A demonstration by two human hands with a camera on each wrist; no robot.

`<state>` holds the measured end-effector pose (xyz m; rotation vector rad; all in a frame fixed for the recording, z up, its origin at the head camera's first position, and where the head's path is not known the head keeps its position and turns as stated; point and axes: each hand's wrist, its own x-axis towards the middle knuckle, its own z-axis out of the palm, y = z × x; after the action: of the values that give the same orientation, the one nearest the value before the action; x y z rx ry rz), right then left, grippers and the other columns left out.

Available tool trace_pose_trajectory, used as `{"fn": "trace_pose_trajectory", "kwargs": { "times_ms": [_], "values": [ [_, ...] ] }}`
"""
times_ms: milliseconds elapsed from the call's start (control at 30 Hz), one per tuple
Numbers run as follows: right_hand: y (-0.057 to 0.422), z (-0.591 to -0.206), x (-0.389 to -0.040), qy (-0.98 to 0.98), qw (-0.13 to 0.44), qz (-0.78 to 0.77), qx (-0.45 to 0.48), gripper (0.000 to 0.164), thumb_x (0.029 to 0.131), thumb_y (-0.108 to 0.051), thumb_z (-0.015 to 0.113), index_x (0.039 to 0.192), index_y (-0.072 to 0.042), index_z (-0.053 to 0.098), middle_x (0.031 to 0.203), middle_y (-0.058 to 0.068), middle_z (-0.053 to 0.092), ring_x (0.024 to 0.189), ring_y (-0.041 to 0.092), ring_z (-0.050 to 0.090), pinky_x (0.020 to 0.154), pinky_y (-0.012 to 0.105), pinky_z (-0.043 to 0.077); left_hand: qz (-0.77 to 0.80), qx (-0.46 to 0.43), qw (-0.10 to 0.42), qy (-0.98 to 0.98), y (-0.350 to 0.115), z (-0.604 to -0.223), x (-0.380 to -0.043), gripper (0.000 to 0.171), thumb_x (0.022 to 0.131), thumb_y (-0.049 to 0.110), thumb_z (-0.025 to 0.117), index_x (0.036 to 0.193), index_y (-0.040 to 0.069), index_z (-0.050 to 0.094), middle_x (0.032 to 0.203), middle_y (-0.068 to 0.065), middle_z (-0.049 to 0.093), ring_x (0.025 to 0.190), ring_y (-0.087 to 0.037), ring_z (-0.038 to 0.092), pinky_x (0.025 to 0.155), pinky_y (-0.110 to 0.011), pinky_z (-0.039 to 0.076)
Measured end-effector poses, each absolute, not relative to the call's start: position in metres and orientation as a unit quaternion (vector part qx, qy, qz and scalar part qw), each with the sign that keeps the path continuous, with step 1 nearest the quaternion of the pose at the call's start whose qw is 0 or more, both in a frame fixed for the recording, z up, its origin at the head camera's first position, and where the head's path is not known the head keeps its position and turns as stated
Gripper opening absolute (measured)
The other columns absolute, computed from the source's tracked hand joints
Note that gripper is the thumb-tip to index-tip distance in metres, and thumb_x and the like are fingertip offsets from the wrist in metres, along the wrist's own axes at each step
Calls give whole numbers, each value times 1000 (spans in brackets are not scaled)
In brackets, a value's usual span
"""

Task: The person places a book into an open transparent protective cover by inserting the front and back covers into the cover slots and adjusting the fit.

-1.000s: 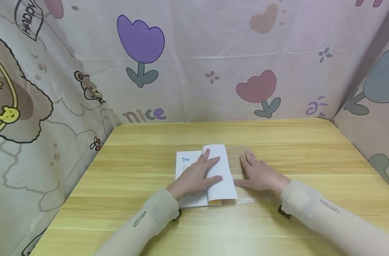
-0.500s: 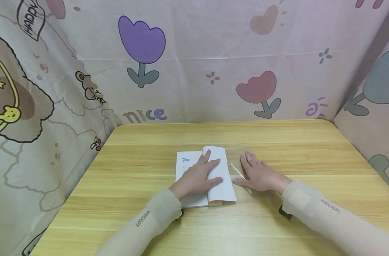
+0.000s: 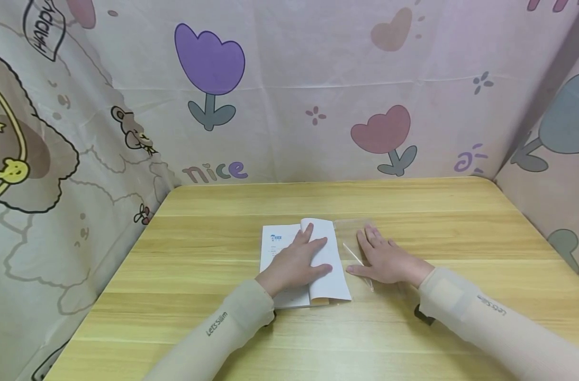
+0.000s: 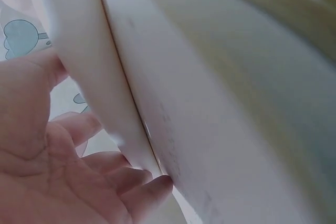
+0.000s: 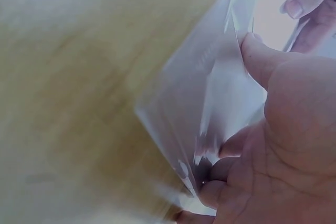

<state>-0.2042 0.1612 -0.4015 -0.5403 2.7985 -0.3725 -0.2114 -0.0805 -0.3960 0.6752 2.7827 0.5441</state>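
A booklet [image 3: 276, 248] with blue and black print on its page lies open on the table. My left hand [image 3: 294, 264] rests on it with fingers spread, pressing a white leaf [image 3: 331, 283] that curls over on the right side. From under that leaf a clear plastic film [image 3: 350, 233] sticks out to the right, with a shiny crease across it. My right hand [image 3: 389, 259] lies on the film, fingers extended and thumb pointing toward the booklet. In the right wrist view the film [image 5: 184, 93] bends up beside the thumb and fingertips.
The wood-grain table [image 3: 213, 248] extends around the booklet on all sides. A patterned cloth [image 3: 280, 63] hangs behind it and along both sides. Both forearms wear beige sleeves [image 3: 480, 312], with a dark strap piece [image 3: 424, 316] under the right one.
The left wrist has shifted slightly right while its fingers stay on the leaf. A bright slanted crease has appeared in the film beside the right thumb. The right hand has barely moved.
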Motion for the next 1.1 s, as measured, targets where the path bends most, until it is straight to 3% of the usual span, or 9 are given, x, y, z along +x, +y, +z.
{"fn": "trace_pose_trajectory", "kwargs": {
  "times_ms": [567,1100],
  "values": [
    [166,-400,-208,957,163,-141,-196,95,100,-57,50,157,8,11,163,34,-2,152,50,0,115,75,15,145,210,132,958,-71,-395,-211,68,95,51,62,155,27,40,171,-6,6,156,-35,12,110,-66,39],
    [169,-399,-210,952,177,-146,-203,90,102,-52,49,157,8,10,163,35,-4,152,50,-1,115,75,12,131,212,118,961,-67,-398,-210,68,94,50,64,154,25,42,170,-7,8,156,-37,11,109,-62,42]
  ]
}}
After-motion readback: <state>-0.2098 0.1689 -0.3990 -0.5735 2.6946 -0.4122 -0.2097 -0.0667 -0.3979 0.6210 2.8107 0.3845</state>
